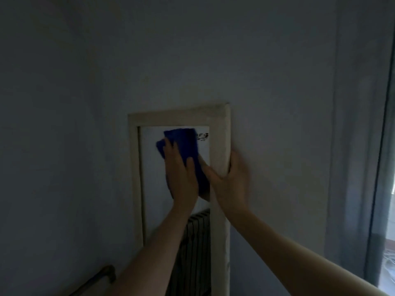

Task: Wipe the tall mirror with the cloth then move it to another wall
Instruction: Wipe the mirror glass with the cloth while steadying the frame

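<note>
The tall mirror (220,133) has a pale wooden frame and stands against a grey wall, its top just below the middle of the view. My left hand (180,174) presses a blue cloth (186,144) flat against the upper part of the glass. My right hand (233,182) grips the right side of the frame, fingers wrapped around its outer edge. The glass reflects a dark radiator and part of my hand.
A curtain (359,124) hangs at the right beside a bright window edge (390,242). A dark rail or handle (100,276) shows at the bottom left. The wall around the mirror is bare.
</note>
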